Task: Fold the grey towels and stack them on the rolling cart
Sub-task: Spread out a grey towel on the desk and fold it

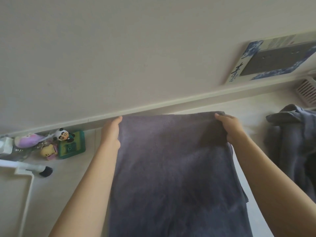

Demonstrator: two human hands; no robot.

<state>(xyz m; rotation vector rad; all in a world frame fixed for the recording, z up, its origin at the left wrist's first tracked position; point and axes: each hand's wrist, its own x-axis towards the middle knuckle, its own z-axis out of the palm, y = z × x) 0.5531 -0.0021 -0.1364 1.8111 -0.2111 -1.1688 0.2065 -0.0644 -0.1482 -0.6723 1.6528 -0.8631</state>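
Note:
A dark grey towel (171, 168) hangs stretched out in front of me, filling the lower middle of the head view. My left hand (111, 132) grips its upper left corner. My right hand (229, 127) grips its upper right corner, with the cloth bunched under the fingers. The towel's lower end runs out of the frame. More grey towel cloth (290, 142) lies in a crumpled heap at the right edge. The rolling cart does not show.
Small toys, among them a panda figure (62, 134) and a green block (73, 146), sit at the left by the wall. A white frame (25, 173) lies below them. A blue-and-white picture (273, 57) and a vent (307, 89) are at the upper right.

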